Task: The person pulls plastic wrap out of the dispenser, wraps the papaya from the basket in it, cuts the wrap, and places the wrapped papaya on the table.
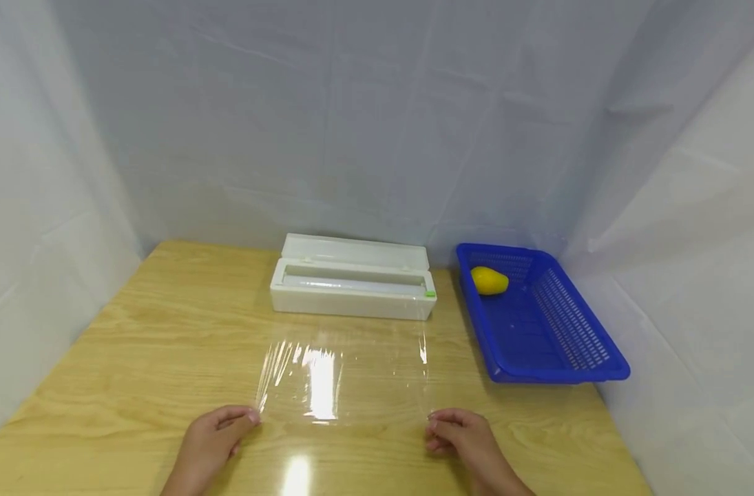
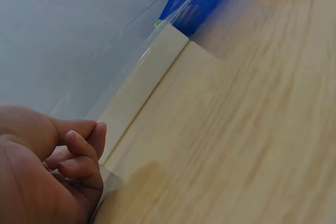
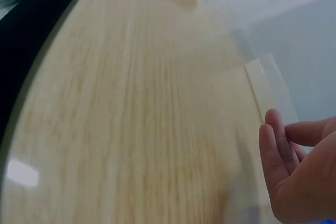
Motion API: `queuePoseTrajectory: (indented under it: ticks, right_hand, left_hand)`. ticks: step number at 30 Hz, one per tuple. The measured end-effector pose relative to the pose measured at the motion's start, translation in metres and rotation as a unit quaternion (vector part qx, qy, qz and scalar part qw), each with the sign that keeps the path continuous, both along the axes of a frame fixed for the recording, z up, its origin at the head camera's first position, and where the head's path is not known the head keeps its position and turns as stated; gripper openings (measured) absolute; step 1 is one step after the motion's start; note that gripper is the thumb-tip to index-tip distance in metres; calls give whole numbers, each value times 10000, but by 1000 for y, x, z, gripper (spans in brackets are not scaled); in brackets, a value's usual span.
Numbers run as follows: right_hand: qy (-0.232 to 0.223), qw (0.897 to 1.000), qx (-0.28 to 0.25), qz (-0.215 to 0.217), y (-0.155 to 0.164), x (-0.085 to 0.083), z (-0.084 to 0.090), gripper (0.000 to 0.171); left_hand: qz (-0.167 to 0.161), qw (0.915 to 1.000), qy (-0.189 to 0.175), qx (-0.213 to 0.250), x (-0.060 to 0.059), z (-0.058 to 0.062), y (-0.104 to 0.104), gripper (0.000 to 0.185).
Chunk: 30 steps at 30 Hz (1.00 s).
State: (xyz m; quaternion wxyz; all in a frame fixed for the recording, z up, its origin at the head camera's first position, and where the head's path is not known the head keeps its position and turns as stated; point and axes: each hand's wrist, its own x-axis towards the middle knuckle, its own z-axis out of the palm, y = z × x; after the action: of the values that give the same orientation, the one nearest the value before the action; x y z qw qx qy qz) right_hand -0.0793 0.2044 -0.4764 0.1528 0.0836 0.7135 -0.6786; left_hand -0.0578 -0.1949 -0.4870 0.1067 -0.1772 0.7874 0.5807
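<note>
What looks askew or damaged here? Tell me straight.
Nothing is spilled or broken. The cling film sheet, pinched by the left hand and right hand, is wrinkled near its left edge. The dispenser stands open, and the yellow fruit lies in the blue basket.

Bright, even overhead light glares off the plastic wrap (image 1: 327, 375) and the table (image 1: 166, 331), shadows stay faint, and both wrist views are soft with blur.

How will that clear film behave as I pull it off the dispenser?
The clear film already wrinkles near the left hand, so it is probably floppy and clingy. Pinched by both hands, right hand included, it looks very light and likely tears easily.
</note>
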Motion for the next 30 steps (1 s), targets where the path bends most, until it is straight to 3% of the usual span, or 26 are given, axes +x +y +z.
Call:
queuePoseTrajectory:
  ticks: [10,17,30]
  right_hand:
    - [17,9995,295,52,-1,-4,-11,29]
    - [-100,9990,430,-42,-1,-8,-16,27]
    - [-3,9988,482,-79,-1,-9,-8,42]
  left_hand:
    - [-18,9987,181,-478,-4,-4,9,32]
    - [18,9984,288,-484,-9,-4,11,29]
    - [-39,9975,328,-617,-17,-3,13,26]
